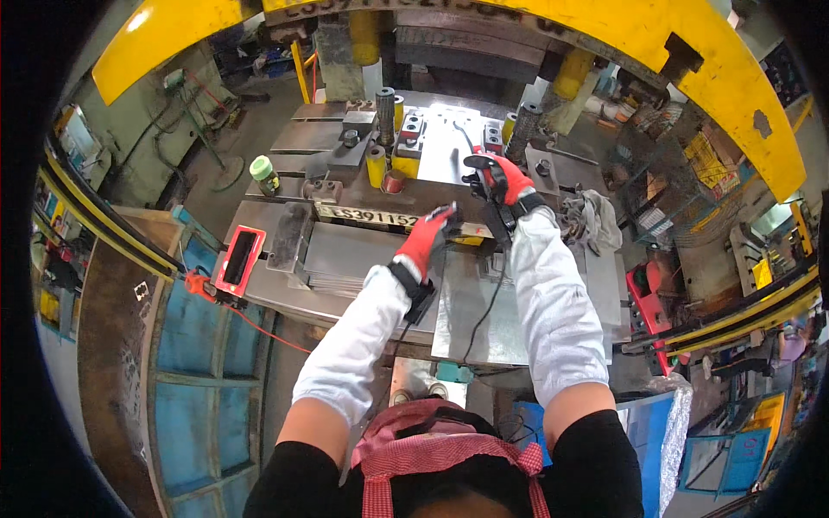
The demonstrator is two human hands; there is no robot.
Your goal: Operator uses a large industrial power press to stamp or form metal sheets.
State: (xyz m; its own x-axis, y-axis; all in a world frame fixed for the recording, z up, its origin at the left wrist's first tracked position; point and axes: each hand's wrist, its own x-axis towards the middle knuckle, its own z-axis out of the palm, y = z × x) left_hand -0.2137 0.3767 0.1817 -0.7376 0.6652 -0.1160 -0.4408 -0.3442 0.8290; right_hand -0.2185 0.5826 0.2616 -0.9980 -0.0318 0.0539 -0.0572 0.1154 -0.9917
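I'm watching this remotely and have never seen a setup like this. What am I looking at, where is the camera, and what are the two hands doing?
The single picture comes from a fisheye camera worn on the person's head, looking down, so straight edges bend. The forearms in white sleeves are the person's own. Both hands wear red and black gloves. They work at a large press with a curved yellow frame; below it lies a grey steel die bed with yellow guide posts. The left hand rests on a flat grey metal sheet at the front edge. The right hand grips a dark tool whose exact kind I cannot tell. Nearby lie a green-capped bottle, a red rectangular frame and a crumpled grey rag.
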